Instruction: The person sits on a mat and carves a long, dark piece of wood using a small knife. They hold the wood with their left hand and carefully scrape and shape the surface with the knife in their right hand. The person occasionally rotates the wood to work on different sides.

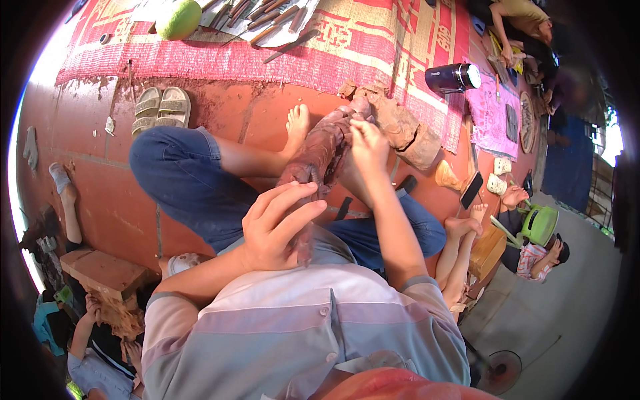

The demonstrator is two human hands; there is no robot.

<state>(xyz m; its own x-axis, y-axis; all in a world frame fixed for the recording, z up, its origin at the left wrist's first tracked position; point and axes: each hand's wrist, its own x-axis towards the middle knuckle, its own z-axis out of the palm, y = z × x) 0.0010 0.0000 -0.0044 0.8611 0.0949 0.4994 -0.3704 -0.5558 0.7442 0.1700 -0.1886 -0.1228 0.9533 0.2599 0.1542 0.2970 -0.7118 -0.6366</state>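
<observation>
Nearest the head camera I record a striped, buttoned shirt point(267, 320) on the wearer, below both hands. Red tiled floor point(110, 213) extends on either side of the hands. A red and straw-coloured woven mat point(233, 71) lies beyond them, toward the upper edge of my view. Blue jeans point(180, 180) cover the wearer's folded legs, one knee to the left of the left hand point(277, 223), the other to the right of it.

I find the reddish-brown carved wood piece point(327, 147) tilted across the lap, its lower end at the left hand and its upper end beside the right hand point(369, 140). A rough, paler wood slab point(398, 127) rests just past the right hand, on its far right side.

Condition of hands: the left is opened out, fingers spread and slightly bent, at the carving's lower part; I cannot tell how firmly it bears on the wood. The right has thumb and fingers drawn together at the upper part; I cannot tell whether anything is pinched between them.

Smaller items: a pair of sandals point(175, 107) up and left of the left hand; a dark bottle point(447, 78) beyond the right hand, to its right; a green round fruit point(179, 20) and wooden-handled tools point(273, 20) well beyond the left hand.
</observation>
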